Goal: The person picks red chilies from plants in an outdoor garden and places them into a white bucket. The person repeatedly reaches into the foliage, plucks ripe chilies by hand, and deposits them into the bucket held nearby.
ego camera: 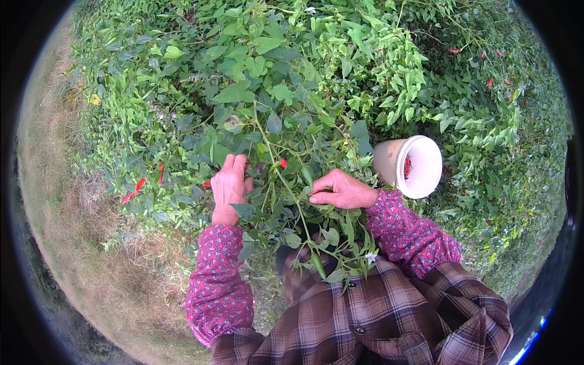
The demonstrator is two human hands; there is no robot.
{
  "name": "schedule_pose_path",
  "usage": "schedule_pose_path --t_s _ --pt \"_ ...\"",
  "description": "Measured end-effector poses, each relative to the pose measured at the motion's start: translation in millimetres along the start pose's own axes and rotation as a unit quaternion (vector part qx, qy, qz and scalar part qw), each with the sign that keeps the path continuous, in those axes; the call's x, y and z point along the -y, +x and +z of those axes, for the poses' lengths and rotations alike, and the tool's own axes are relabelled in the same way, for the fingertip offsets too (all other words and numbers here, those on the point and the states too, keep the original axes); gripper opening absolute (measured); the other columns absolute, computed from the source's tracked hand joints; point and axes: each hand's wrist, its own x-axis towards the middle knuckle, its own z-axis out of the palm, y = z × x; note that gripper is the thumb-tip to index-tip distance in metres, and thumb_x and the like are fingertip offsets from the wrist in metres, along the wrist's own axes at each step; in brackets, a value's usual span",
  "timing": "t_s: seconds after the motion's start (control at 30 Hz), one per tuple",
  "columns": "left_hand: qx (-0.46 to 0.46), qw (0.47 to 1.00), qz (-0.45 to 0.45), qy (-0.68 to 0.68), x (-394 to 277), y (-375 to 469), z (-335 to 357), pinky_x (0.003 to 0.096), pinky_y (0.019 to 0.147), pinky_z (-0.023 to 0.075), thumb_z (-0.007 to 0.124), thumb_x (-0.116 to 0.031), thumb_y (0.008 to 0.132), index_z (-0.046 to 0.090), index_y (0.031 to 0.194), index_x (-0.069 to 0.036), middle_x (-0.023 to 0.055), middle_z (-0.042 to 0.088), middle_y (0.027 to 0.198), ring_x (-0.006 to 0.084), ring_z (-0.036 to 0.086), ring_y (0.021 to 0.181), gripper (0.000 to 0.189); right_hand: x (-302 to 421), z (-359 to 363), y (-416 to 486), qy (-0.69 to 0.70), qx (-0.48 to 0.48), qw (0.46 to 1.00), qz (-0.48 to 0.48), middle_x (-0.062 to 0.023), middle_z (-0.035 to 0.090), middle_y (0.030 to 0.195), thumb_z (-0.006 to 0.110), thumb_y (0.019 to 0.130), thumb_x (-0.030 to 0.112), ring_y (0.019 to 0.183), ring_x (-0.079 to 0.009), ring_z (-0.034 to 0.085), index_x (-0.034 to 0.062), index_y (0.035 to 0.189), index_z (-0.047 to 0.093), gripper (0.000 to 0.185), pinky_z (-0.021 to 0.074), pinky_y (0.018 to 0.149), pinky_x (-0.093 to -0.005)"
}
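Observation:
Among the leaves of a chili plant, my left hand (230, 187) has its fingers curled. Foliage hides what those fingertips touch. My right hand (344, 191) pinches the plant's leaves (314, 193) between thumb and fingers, close under a green chili pepper (307, 176). A pale green branch (286, 182) runs between my hands and down toward my chest. On its lower end hang another green chili (318, 264) and a white flower (371, 258). A small bit of red (283, 163) shows beside the branch. Part of a red chili (206, 184) appears left of my left hand.
A whitish plastic bucket (388, 157) lies tilted in the vines at right, its mouth facing me, with red chilies (407, 168) inside. More red chilies (134, 191) hang at left. Dense heart-leaved vines (269, 43) cover the far side. Dry grass (91, 255) borders the left.

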Motion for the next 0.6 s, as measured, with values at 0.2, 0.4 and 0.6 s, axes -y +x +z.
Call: schedule_pose_path --t_s 0.2,0.4,0.6 --pt "-0.025 0.997 0.073 0.021 13 7 3 0.0394 0.056 0.0440 0.055 0.003 0.065 0.053 0.084 -0.005 0.0098 0.052 0.076 0.0319 0.056 0.069 0.021 -7 -1 2 -0.001 0.012 1.000 -0.011 -0.0088 0.055 0.061 0.059 0.080 0.015 0.056 -0.0101 0.046 -0.0017 0.082 0.059 0.016 0.0407 0.057 -0.0282" --pt "0.025 0.984 0.063 -0.167 29 23 -4 0.0324 0.057 0.0423 0.053 0.001 0.075 0.054 0.081 -0.002 0.0117 0.055 0.074 0.0299 0.054 0.063 0.007 -9 1 2 0.020 0.007 1.000 -0.022 -0.0100 0.059 0.065 0.059 0.081 0.015 0.058 -0.0117 0.050 -0.0010 0.085 0.061 0.017 0.0419 0.059 -0.0290" --pt "0.056 0.967 -0.035 -0.248 34 14 2 0.0306 0.058 0.0418 0.050 0.004 0.072 0.052 0.082 0.000 0.0150 0.054 0.073 0.0253 0.052 0.060 0.011 -4 -3 5 0.016 0.016 1.000 -0.006 -0.0105 0.058 0.064 0.059 0.081 0.015 0.058 -0.0120 0.050 -0.0013 0.084 0.060 0.017 0.0419 0.059 -0.0292"
